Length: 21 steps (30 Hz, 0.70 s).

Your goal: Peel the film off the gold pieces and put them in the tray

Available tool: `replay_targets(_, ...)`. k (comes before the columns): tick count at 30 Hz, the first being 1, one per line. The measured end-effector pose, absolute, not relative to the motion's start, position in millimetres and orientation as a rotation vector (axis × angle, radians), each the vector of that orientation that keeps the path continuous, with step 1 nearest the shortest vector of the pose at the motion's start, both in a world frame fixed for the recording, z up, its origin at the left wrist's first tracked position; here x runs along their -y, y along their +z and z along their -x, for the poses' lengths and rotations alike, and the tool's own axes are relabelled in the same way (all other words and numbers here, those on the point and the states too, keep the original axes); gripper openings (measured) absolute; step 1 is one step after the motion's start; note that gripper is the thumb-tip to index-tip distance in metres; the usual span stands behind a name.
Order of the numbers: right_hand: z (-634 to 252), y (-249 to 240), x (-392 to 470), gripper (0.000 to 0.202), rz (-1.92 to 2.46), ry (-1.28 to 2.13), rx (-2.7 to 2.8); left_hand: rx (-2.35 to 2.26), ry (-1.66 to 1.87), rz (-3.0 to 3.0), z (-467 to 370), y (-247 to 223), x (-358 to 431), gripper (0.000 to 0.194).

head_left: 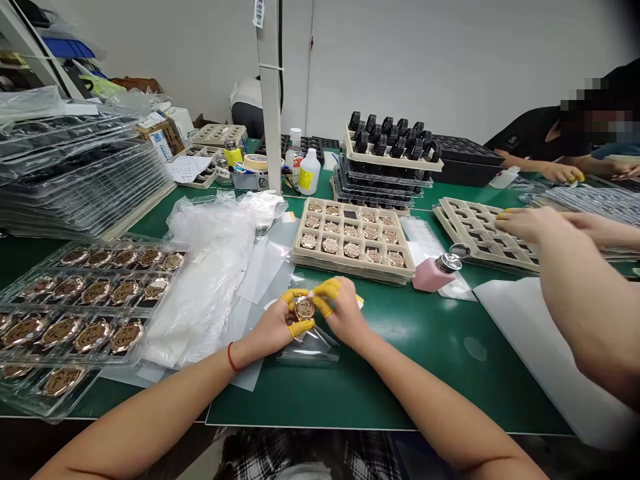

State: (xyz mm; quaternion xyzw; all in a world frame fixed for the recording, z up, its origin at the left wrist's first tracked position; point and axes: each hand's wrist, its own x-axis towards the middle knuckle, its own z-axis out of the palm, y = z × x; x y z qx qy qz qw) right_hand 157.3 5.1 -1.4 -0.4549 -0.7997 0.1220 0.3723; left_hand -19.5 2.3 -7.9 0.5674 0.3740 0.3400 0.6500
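A round rose-gold watch case (305,308), its marked back facing me, is gripped by its edges between the thumb and fingers of my left hand (279,323). My right hand (343,308) touches the upper right edge of the case with pinched fingers; a small white bit shows at their tips, too small to name. Yellow finger cots cover fingertips on both hands. Below the case, a clear plastic film (310,350) lies on the green table (400,380). Just beyond my hands, a beige tray (350,265) carries several similar cases, with one dark slot lacking a case.
Clear trays of watch cases (95,293) and plastic bags (210,267) lie left. A pink pump bottle (434,273) stands right of the beige tray. Another person's arm (565,267) reaches over a second tray (480,233). Black watches (395,137) top a stack behind.
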Motion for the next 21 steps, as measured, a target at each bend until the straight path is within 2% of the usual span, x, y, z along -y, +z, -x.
replay_targets(3, -172, 1, -14, 0.022, 1.293, 0.483, 1.888, -0.885, 0.977, -1.256, 23, -8, -4, 0.051)
replay_targets(8, -179, -1, -15, 0.050, 1.389, 1.418, 1.555, -0.892, 1.126, -1.428, 32, -9, -6, 0.050)
replay_targets(10, -177, 2, -14, 0.045, 1.297, 1.623, 1.391, -0.896, 1.077, -1.475, 33, -10, -6, 0.048)
replay_targets(12, -176, 7, -14, 0.034, 1.215, 1.624, 1.323, -0.909, 1.030, -1.486, 32, -10, -6, 0.048)
replay_targets(17, -176, 10, -12, 0.026, 1.241, 1.581, 1.391, -0.830, 1.039, -1.283, 28, -4, -7, 0.054)
replay_targets(19, -174, 11, -8, 0.026, 1.312, 1.378, 1.559, -0.806, 1.062, -1.172, 26, -1, -8, 0.055)
replay_targets(21, -171, 13, -1, 0.024, 1.362, 0.943, 1.722, -0.814, 1.099, -1.110, 24, -1, -9, 0.055)
